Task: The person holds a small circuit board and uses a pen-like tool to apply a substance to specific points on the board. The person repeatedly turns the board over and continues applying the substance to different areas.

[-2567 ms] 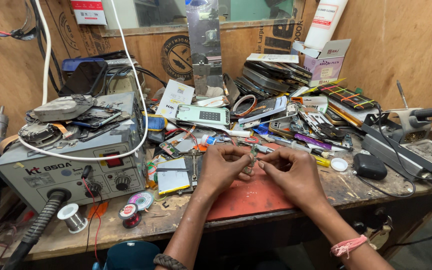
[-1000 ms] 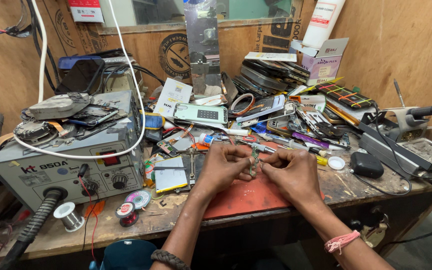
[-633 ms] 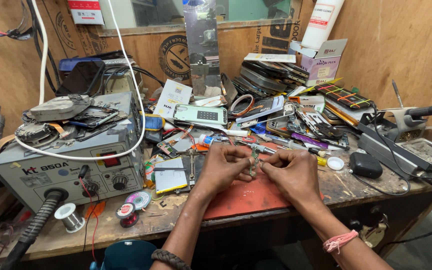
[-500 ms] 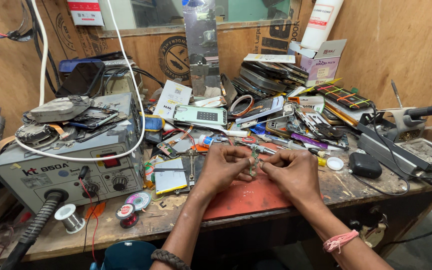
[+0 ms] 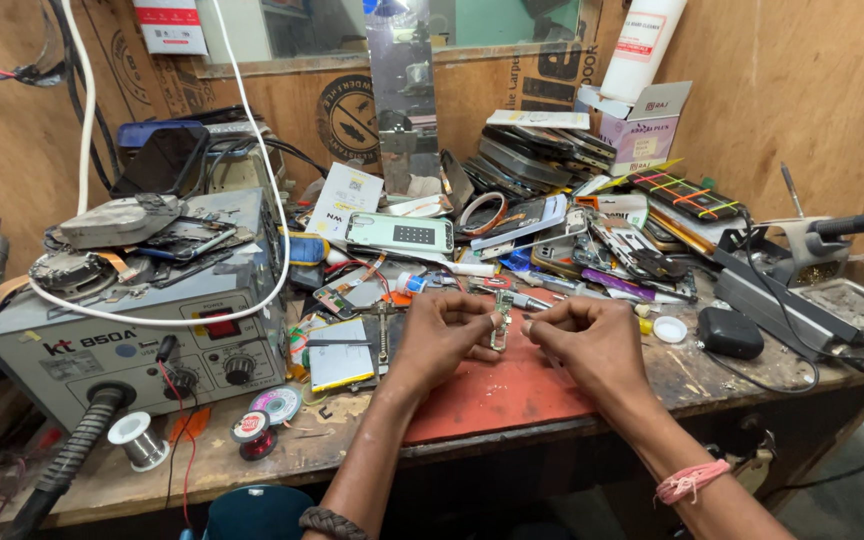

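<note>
Left hand (image 5: pixel 439 335) and right hand (image 5: pixel 588 335), both pinched closed on a small metal part (image 5: pixel 500 320), meet above the red mat (image 5: pixel 492 385) on the surface (image 5: pixel 712 365). Part's long axis upright, midway between hands; neither nearer.

bare forearms, braided dark wristband (image 5: pixel 330 521), pink thread bracelet (image 5: pixel 690 481)

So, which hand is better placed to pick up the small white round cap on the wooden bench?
Right. The right hand is beside the small white round cap, while the left hand is farther away and pinches the small metal part.
</note>
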